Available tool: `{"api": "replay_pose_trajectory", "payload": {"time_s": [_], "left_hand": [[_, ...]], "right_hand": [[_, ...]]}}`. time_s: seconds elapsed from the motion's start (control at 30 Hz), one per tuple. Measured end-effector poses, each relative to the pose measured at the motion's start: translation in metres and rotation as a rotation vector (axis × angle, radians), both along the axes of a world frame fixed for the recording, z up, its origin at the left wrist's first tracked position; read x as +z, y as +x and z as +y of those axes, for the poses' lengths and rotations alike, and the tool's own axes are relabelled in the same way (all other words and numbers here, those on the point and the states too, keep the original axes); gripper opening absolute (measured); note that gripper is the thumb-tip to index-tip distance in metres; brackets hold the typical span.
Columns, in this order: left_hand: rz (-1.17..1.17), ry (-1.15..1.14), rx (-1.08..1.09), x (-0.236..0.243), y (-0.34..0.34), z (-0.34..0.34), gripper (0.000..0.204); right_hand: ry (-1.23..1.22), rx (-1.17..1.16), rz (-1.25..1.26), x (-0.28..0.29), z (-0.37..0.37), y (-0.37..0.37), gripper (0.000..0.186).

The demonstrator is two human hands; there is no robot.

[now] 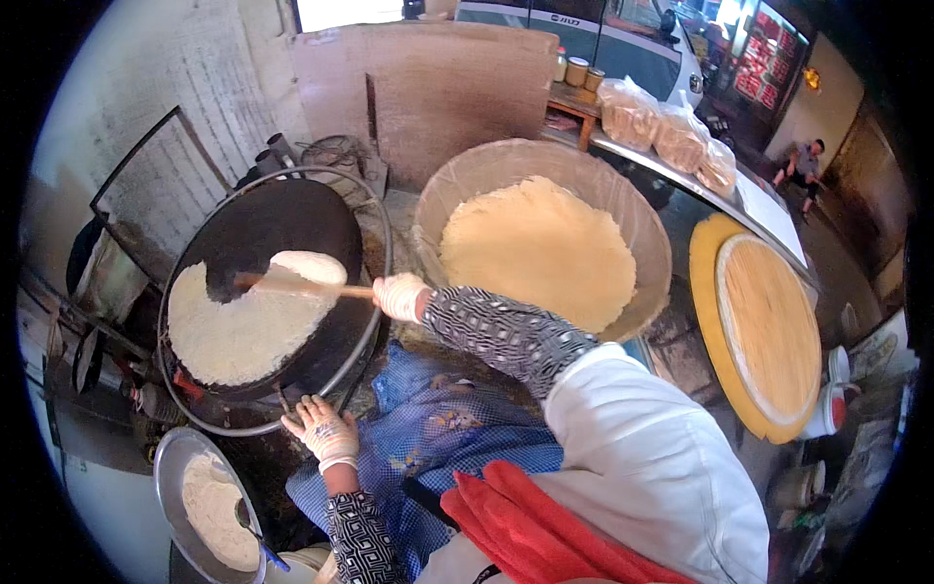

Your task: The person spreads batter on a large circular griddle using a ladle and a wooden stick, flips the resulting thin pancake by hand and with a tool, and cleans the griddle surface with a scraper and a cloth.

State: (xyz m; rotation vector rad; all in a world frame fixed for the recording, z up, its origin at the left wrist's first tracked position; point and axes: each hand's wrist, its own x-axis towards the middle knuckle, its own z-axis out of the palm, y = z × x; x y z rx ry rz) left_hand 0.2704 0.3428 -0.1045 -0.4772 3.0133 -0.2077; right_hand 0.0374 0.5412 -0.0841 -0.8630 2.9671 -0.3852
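Note:
My right hand [399, 295], in a pale glove, is closed round the handle of a wooden batter spreader [302, 286]. The spreader's blade lies over the round black griddle [302, 209], on the pale batter layer [233, 336]. That layer coats the griddle's near left part, and a thick mound of batter [309, 265] sits beyond the spreader. My left hand [323, 433], gloved too, has its fingers spread at the near side of the metal ring [387, 243] round the griddle. Its fingertips are by a short rod there; whether they press on it I cannot tell.
A metal basin of batter [219, 516] stands at the lower left. Beyond my right arm is a wide lined basket [545, 253] of yellowish, flat food. A round wooden board [769, 331] lies at the right, bagged food [681, 136] behind it. A person [806, 165] sits farther back.

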Motion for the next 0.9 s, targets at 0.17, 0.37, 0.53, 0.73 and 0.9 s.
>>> {"api": "replay_pose_trajectory", "payload": {"time_s": [0.17, 0.37, 0.53, 0.73, 0.9], "left_hand": [[-0.074, -0.02, 0.104, 0.013, 0.007, -0.014, 0.079], [-0.02, -0.032, 0.154, 0.013, 0.009, -0.026, 0.072], [0.065, -0.067, 0.128, 0.006, 0.014, -0.047, 0.068], [0.049, -0.05, 0.231, 0.003, 0.021, -0.065, 0.068], [0.126, -0.088, 0.283, -0.01, 0.025, -0.074, 0.067]], "right_hand": [[-0.089, 0.027, 0.05, 0.013, -0.025, -0.006, 0.025], [-0.097, -0.06, 0.258, -0.014, -0.014, -0.027, 0.026], [0.022, 0.184, 0.141, 0.013, -0.021, 0.001, 0.034], [-0.025, -0.015, 0.039, 0.014, -0.034, -0.01, 0.035], [0.114, 0.078, 0.041, -0.004, -0.011, 0.011, 0.031]]}}
